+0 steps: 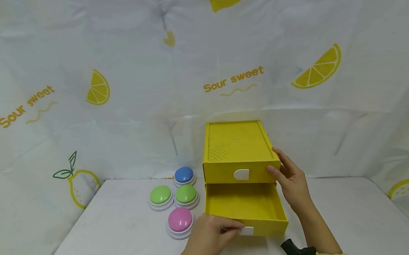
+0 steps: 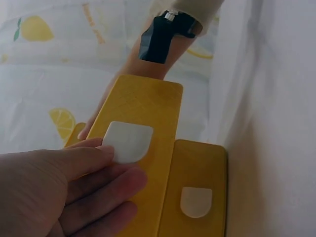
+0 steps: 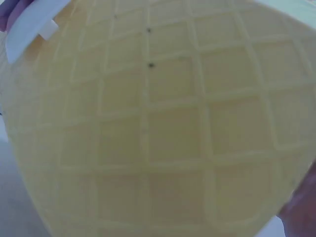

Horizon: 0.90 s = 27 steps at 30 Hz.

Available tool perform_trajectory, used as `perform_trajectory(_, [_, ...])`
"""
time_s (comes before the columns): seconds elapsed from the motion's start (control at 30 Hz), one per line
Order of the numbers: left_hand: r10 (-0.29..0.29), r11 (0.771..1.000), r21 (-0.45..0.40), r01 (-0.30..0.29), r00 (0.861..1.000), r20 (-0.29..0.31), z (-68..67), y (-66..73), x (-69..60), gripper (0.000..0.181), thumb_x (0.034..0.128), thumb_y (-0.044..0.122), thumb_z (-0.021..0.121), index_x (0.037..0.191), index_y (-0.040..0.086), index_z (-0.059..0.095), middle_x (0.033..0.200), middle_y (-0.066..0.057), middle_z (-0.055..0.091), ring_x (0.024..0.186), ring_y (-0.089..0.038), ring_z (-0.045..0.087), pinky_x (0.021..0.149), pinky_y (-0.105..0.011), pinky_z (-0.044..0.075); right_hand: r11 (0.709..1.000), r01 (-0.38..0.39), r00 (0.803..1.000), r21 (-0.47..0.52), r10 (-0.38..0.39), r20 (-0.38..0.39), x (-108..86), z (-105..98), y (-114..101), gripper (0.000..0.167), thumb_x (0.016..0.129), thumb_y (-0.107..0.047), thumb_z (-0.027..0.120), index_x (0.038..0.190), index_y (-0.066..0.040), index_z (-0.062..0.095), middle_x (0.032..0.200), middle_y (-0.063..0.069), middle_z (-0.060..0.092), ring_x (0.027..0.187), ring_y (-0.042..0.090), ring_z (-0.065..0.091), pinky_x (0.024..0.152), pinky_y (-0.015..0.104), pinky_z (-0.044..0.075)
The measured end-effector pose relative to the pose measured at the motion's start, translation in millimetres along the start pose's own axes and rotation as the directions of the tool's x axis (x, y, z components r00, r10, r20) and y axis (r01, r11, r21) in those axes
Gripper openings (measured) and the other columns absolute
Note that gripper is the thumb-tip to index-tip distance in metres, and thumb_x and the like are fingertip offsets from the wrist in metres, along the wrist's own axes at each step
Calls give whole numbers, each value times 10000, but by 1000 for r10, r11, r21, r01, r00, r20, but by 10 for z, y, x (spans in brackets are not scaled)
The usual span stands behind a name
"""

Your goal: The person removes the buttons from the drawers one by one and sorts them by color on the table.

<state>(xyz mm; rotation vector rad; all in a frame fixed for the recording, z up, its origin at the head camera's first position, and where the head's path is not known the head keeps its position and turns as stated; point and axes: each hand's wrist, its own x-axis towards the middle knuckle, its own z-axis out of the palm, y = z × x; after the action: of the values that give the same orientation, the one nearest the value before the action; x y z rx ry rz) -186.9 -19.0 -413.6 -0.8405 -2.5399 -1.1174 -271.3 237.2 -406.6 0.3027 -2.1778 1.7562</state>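
A yellow two-tier drawer box (image 1: 239,140) stands at the back of the table. Its lower drawer (image 1: 244,199) is pulled out, its yellow floor showing; the upper drawer (image 1: 223,173) is closed. My left hand (image 1: 209,236) pinches the lower drawer's white tab (image 2: 128,141) between thumb and fingers. The box's upper right side is gripped by my right hand (image 1: 292,180), its thumb on the front and the other fingers along the side, partly hidden. In the right wrist view a ridged yellow surface (image 3: 173,128) fills most of the picture.
Left of the box are several push buttons: a blue one (image 1: 184,174), a green one (image 1: 160,194), another green one (image 1: 186,194) and a pink one (image 1: 180,220). A lemon-printed white cloth (image 1: 144,121) hangs behind the white table (image 1: 118,234).
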Motion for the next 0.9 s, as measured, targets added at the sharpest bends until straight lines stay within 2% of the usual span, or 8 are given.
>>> perform_trajectory(0.33, [75,996,53,-72,995,-62,69,-152,63,102,852,191,817,944,228,837,860,110,796,747,78,605,703,-44,495,1000,21,1000,0,-21,5,4,1,4,574,1042,-234,569,1576,-271,362,1641,27,367,1254,-151,474,975,27,425])
perform_trajectory(0.53, [157,986,82,-148,981,-113,121,-279,96,126,837,193,829,951,246,835,844,107,791,719,51,573,674,-44,465,1000,-10,1000,-3,10,3,-11,16,-10,579,1040,-267,572,1578,-283,356,1648,30,352,1245,-161,463,966,16,418])
perform_trajectory(0.67, [187,981,82,-177,972,-141,136,-348,120,145,824,181,838,954,245,835,835,98,791,706,39,568,666,-40,458,1000,-21,1000,0,21,10,-19,34,-16,580,1040,-273,573,1578,-283,356,1645,41,355,1241,-158,469,965,20,422])
perform_trajectory(0.77, [191,980,83,-181,972,-138,140,-370,167,144,831,184,832,964,240,835,843,89,792,705,28,572,668,-40,466,1000,-19,1000,-10,19,1,-17,32,-23,576,1040,-266,574,1575,-287,362,1636,38,373,1240,-160,468,964,19,421])
perform_trajectory(0.9, [168,984,85,-159,978,-120,135,-377,265,152,845,176,819,986,230,833,870,71,797,738,13,584,691,-67,490,1000,-20,1000,-17,20,-5,-12,17,-36,581,1039,-264,576,1576,-288,358,1636,38,373,1240,-163,459,960,13,415])
